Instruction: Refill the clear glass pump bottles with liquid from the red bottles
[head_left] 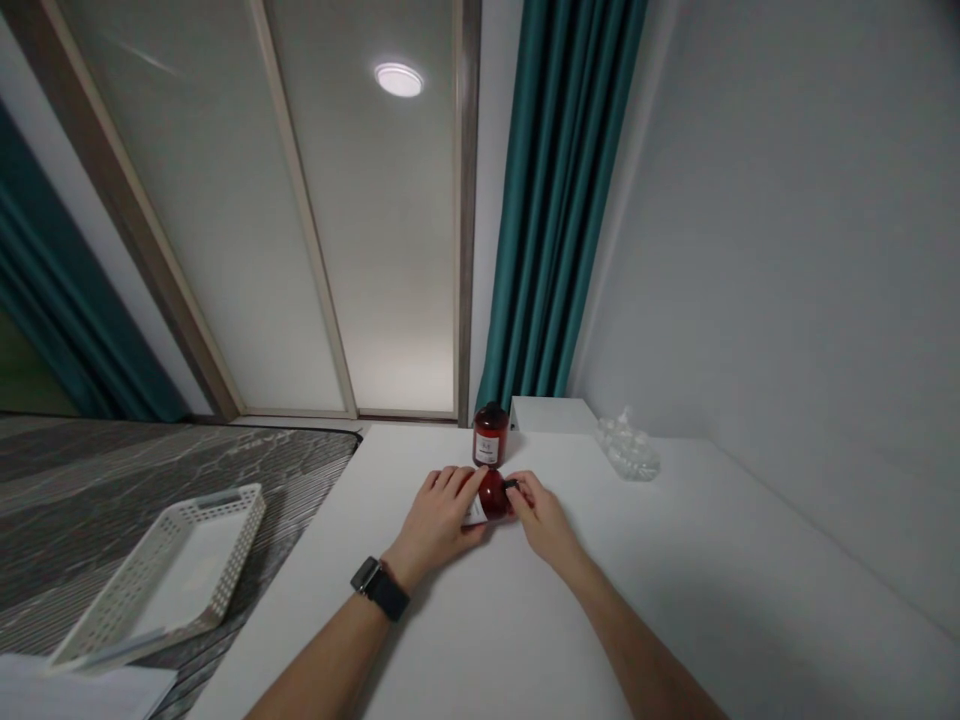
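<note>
On the white table, a reddish-brown bottle [493, 494] with a white label lies tilted on its side, its neck toward the right. My left hand [444, 512] is wrapped over its body, covering much of the label. At the neck end, the fingers of my right hand [541, 515] pinch the black cap [511, 484]. Whether the cap is still seated on the neck is hidden by the fingers. Just behind stands a second reddish-brown bottle [490, 436], upright, with a dark top and a white label.
A crumpled clear plastic bag [628, 448] lies at the table's right rear, near a white box [553, 415]. Left of the table [480, 640], a white perforated basket [169, 575] rests on a grey striped surface beside white paper [82, 688]. A teal curtain [559, 200] hangs behind.
</note>
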